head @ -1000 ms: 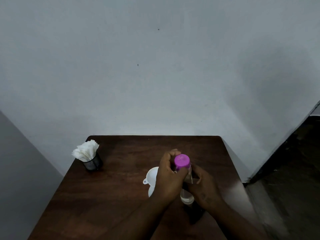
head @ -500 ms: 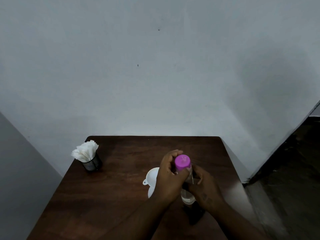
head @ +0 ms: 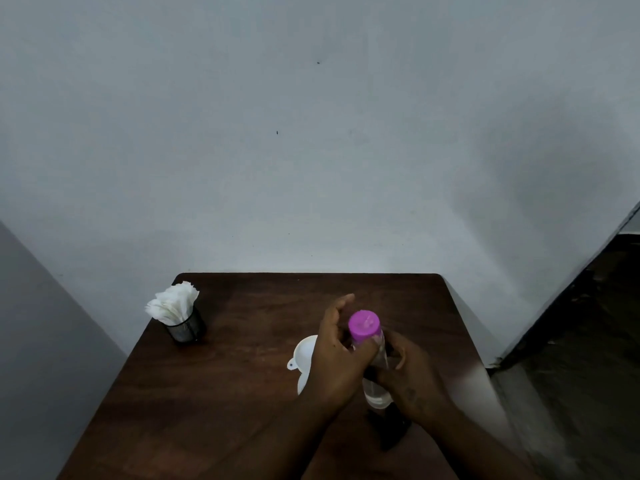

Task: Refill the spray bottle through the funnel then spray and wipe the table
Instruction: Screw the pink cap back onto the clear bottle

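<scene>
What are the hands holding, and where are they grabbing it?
A clear bottle: the left hand grips just under its purple cap, the right hand its body.

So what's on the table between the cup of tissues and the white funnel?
Nothing. In the head view, only bare brown table lies between the tissue cup and the funnel.

1. Black mesh cup (head: 185, 327) upright at the table's far left corner.
2. White napkins (head: 172, 302) stuffed in the cup, fanned out above its rim.
3. Pale wall (head: 311, 150) behind, two tiny dark specks.
4. Dark floor (head: 588, 341) at right.
</scene>
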Demonstrator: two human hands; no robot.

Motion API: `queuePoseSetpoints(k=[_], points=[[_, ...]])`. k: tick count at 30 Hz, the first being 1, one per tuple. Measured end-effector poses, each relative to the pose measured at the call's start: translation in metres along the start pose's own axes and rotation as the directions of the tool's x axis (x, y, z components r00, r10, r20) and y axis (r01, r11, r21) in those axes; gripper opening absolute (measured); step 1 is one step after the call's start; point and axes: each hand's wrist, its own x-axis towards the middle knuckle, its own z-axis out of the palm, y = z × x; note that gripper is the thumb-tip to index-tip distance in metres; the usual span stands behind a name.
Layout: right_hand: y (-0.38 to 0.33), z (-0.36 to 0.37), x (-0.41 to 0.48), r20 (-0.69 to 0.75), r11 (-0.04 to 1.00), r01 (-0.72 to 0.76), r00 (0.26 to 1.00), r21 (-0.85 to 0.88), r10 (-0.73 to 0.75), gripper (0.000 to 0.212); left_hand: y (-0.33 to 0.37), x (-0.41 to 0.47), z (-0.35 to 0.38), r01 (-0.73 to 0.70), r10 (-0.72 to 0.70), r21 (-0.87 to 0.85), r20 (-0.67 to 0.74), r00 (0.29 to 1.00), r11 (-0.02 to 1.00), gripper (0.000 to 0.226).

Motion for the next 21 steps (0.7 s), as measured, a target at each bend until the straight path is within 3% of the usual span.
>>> queuePoseSetpoints(k=[4, 9, 16, 21], points=[[-0.0022, 0.0003, -0.001, -0.017, 1.0, 0.001, 1.0, -0.007, -0.001, 0.043, 0.0026, 0.0002, 0.0035, 0.025, -0.024, 0.017, -0.082, 0.996, 1.0, 0.059], [0.0002, 0.0008, -0.0008, 0.002, 1.0, -0.013, 1.0, 0.021, 0.013, 0.055, 0.0016, 0.0011, -0.0001, 0.034, -0.034, 0.01, 0.001, 0.999, 0.999, 0.045], [0.0004, 0.0057, 0.0022, -0.022, 0.999, -0.043, 0.999, -0.015, 0.043, 0.028, 0.0017, 0.001, 0.0038, 0.011, -0.01, 0.015, -0.092, 0.996, 1.0, 0.057], [-0.0003, 0.003, 0.0029, 0.002, 0.998, -0.058, 0.998, -0.006, 0.058, 0.036, -0.0002, 0.0039, 0.0002, 0.015, -0.014, 0.037, -0.027, 1.0, 0.999, 0.041]])
